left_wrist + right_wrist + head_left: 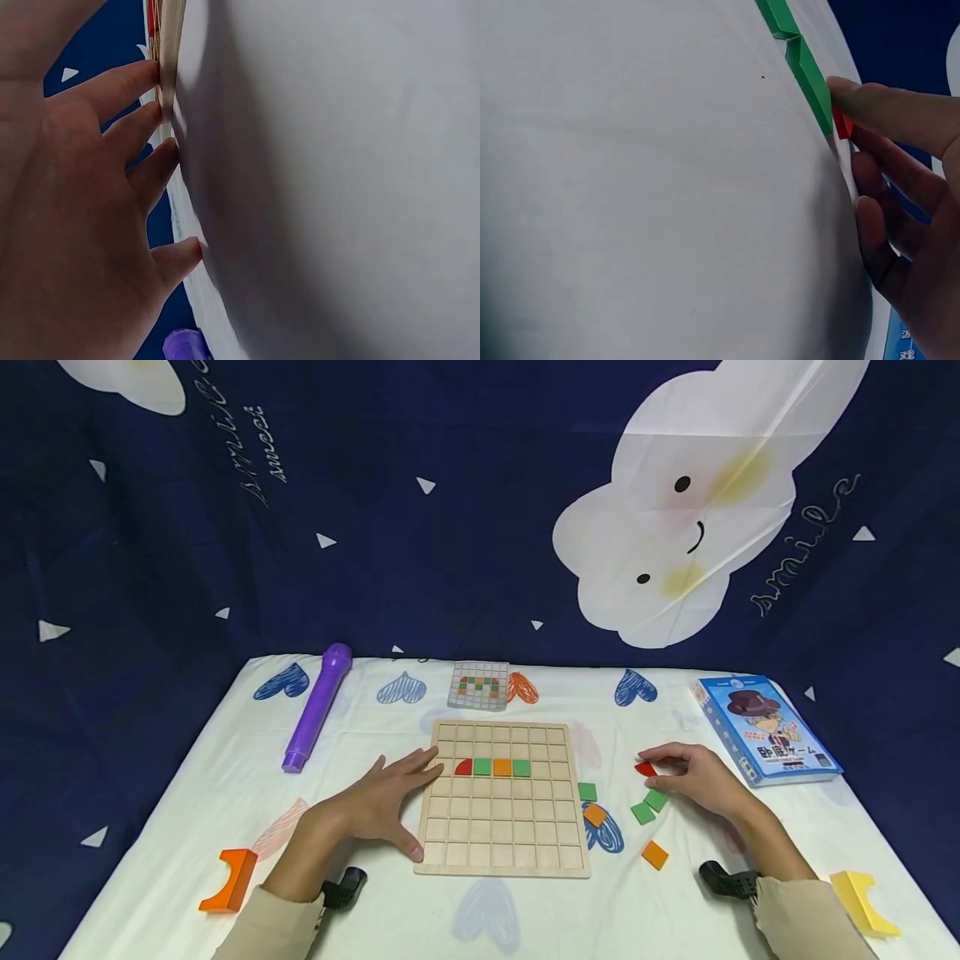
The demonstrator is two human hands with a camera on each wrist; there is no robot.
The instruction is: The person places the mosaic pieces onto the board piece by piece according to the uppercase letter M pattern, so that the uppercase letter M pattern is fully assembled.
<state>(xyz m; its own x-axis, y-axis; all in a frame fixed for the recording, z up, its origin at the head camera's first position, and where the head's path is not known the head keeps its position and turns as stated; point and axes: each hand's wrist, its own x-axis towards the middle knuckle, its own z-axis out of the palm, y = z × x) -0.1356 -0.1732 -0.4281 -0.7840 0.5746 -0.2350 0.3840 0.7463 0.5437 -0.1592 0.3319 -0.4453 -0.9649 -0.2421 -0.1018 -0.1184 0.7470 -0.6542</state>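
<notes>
A wooden grid board [502,831] lies at the middle of the table. One row holds a red curved-edge piece [464,767], a green square, an orange square [502,767] and another green square. My left hand [367,806] touches the board's left edge with fingers spread; the left wrist view shows its fingertips along the board's side. To the board's right, my right hand [697,779] pinches a red curved-edge piece [842,122] between thumb and index finger. Two loose green squares [642,812] lie just below that hand.
Another green square [587,792] and orange squares [655,855] lie right of the board. A small pattern card [478,686] is behind it. A purple microphone-shaped tube [318,706], orange block [229,881], blue box [772,731] and yellow block [862,903] stand around the sides.
</notes>
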